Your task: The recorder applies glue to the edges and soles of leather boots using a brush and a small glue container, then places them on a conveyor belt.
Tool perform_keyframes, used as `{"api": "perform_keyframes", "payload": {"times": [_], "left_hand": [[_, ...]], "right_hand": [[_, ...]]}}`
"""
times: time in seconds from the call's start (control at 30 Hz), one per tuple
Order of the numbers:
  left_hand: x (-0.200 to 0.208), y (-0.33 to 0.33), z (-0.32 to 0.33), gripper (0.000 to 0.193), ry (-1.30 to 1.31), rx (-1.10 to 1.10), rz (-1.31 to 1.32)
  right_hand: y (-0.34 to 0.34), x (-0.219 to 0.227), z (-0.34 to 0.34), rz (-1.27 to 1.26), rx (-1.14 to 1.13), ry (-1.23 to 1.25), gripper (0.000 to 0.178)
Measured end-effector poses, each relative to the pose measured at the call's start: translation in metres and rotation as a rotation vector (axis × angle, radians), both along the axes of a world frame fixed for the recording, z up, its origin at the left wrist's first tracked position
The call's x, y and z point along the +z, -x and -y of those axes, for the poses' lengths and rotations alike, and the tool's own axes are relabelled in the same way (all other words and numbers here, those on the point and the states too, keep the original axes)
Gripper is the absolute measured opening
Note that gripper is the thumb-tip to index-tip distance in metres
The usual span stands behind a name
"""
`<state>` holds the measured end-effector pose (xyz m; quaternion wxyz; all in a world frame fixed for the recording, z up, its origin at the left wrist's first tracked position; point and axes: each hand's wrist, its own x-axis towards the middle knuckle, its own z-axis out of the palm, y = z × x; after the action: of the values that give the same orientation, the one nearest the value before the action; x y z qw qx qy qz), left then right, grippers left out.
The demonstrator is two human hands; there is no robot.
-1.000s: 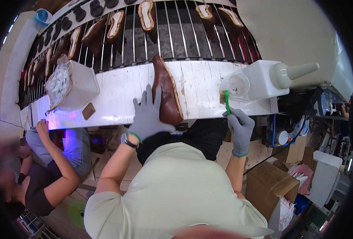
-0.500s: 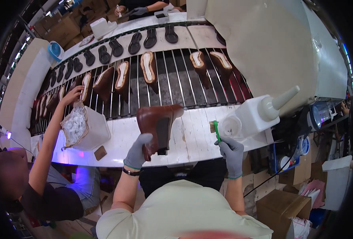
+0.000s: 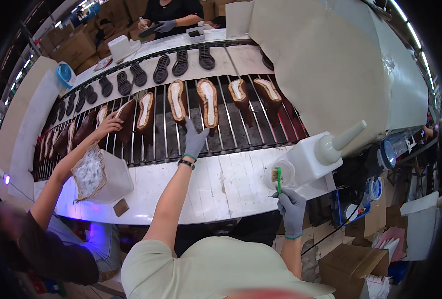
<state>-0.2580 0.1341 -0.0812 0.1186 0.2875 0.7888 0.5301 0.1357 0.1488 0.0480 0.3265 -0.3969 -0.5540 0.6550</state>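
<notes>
My left hand (image 3: 195, 141), in a grey glove, reaches over the metal rack with fingers apart. Its fingertips are at the near ends of two brown boots: one boot (image 3: 177, 99) to the left and another boot (image 3: 208, 102) to the right. Both lie sole side up, showing whitish undersides with brown rims. Whether the fingers touch either boot is hard to tell. My gloved right hand (image 3: 292, 209) is closed on a small green-handled brush (image 3: 279, 182). Its bristles are at the mouth of a white cup (image 3: 289, 172) beside a white plastic bottle (image 3: 308, 155) with a long spout.
More boots (image 3: 145, 112) lie along the barred rack (image 3: 221, 134), with black soles (image 3: 161, 69) lined up behind. At left, a co-worker's hand (image 3: 109, 124) touches a boot, above a cut white container (image 3: 109, 174). Across the line, another person holds a brush and a sole.
My left hand has moved forward from the table edge and let go of the boot, which now lies on the rack. My right hand has brought the brush to the cup.
</notes>
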Motion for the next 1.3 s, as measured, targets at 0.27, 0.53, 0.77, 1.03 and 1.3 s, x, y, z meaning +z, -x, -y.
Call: {"api": "perform_keyframes", "payload": {"times": [0.27,0.53,0.77,1.03,1.3], "left_hand": [[0.053,-0.017,-0.033,0.082,-0.376,-0.115,-0.078],[0.029,-0.054,-0.189,0.055,-0.548,-0.491,0.51],[-0.03,-0.035,-0.348,0.096,-0.515,-0.109,1.042],[-0.04,-0.005,-0.405,0.07,-0.616,-0.221,0.939],[-0.036,-0.048,-0.373,0.064,-0.619,-0.35,0.822]], "right_hand": [[-0.002,0.002,-0.024,-0.036,0.017,0.12,0.019],[-0.027,0.001,-0.058,0.01,-0.022,0.14,0.02],[-0.039,-0.018,-0.072,0.119,-0.082,0.209,0.019],[-0.04,-0.046,-0.087,-0.02,-0.035,0.313,0.022],[-0.036,-0.036,-0.088,-0.001,0.009,0.296,0.022]]}}
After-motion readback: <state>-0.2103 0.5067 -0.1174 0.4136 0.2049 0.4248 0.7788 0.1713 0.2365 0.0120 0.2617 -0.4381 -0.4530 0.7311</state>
